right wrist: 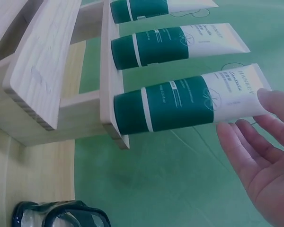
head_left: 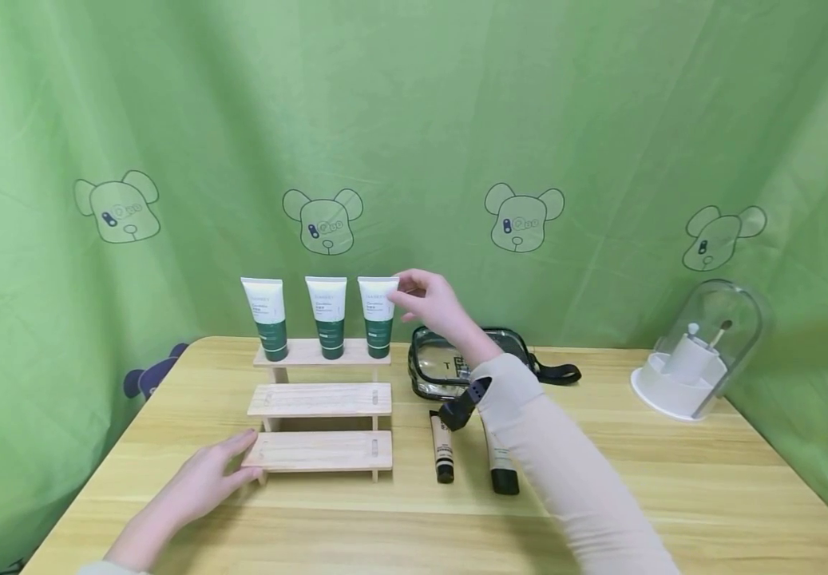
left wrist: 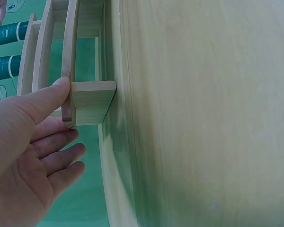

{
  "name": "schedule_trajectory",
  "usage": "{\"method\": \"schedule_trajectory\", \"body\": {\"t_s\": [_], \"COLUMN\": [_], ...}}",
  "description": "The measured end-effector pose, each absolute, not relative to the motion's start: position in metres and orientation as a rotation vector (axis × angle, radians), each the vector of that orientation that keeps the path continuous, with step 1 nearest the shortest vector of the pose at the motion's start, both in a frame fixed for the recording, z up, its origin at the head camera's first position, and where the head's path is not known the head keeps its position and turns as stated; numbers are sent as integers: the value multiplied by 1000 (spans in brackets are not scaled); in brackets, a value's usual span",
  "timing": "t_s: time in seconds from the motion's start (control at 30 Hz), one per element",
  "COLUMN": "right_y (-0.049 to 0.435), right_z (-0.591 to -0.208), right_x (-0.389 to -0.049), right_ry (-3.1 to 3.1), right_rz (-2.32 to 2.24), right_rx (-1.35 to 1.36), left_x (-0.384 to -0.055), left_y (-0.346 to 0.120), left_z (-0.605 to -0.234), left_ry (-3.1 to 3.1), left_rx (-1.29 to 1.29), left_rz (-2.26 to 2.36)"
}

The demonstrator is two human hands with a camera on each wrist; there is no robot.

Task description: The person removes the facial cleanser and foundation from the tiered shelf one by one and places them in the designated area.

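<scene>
A three-step wooden display stand (head_left: 320, 451) holds three white-and-green squeeze tubes upright, cap down, in a row on its top step. My left hand (head_left: 201, 479) pinches the left end of the lowest step, thumb (left wrist: 54, 94) on one face and the other fingers spread behind. At the rightmost tube (head_left: 378, 315), my right hand (head_left: 431, 303) pinches the white upper end between thumb and fingers. In the right wrist view, that tube's green cap (right wrist: 130, 113) is at the top step's board. The middle tube (head_left: 329, 315) and left tube (head_left: 266, 315) stand apart from it.
Right of the stand lies a clear pouch (head_left: 428, 363) with black trim, partly behind my right forearm. Two beige tubes, one slim (head_left: 442, 447) and one wider (head_left: 503, 475), lie in front of it. A domed brush holder (head_left: 672, 391) stands far right. Green curtain hangs behind.
</scene>
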State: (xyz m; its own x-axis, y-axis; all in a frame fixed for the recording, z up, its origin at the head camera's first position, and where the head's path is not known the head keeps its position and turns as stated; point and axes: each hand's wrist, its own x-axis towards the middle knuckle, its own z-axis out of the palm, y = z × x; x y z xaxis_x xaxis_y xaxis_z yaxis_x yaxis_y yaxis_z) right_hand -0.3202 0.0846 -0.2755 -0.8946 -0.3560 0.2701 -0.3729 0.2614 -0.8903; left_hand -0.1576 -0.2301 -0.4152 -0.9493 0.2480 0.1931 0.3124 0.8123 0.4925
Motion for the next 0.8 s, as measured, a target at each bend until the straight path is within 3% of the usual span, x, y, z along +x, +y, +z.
{"method": "schedule_trajectory", "body": {"t_s": [0.8], "right_y": [78], "right_z": [-280], "right_x": [-313], "right_ry": [-2477], "right_rz": [1693], "right_rx": [686], "left_x": [-159], "left_y": [-231], "left_z": [-416], "left_ry": [-2891], "left_rx": [-433], "left_rz": [-811]}}
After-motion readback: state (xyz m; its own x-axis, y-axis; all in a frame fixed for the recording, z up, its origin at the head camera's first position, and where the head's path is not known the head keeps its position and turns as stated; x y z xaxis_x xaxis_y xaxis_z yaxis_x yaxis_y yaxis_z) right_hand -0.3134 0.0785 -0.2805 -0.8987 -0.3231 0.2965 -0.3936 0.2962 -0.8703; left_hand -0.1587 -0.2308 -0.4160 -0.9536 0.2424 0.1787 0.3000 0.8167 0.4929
